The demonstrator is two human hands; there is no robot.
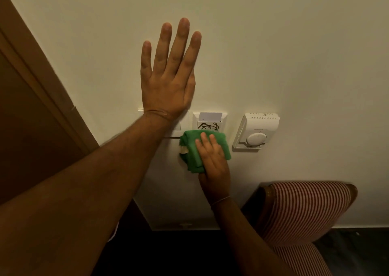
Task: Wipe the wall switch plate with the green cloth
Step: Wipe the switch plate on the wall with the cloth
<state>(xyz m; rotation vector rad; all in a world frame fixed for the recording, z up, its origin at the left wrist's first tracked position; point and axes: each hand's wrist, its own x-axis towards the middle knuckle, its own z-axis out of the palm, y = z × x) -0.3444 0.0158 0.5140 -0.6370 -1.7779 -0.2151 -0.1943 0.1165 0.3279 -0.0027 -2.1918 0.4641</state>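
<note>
Left hand [168, 82]: grip spread flat, fingers splayed on the cream painted wall [294, 54] above the white plastic wall switch plate [175, 126], holding nothing.
Right hand [213, 162]: fingers pressed over the folded green cloth [193, 149], pinning it to the wall.
Cloth: at the switch plate's lower right corner, just under the white key-card holder [210, 120].
Edges: white dial thermostat [257, 131] right of the switch plate, brown wooden door frame [48, 98] to the left.
Open room: bare wall above.

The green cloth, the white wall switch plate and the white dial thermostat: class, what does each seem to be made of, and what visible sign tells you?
Green cloth: soft woven or microfibre fabric, matt; it bunches into folds under the right hand.
White wall switch plate: probably moulded plastic, smooth, slightly glossy, with crisp straight edges.
White dial thermostat: likely hard plastic, with moulded vent slots and a round knob.
</note>
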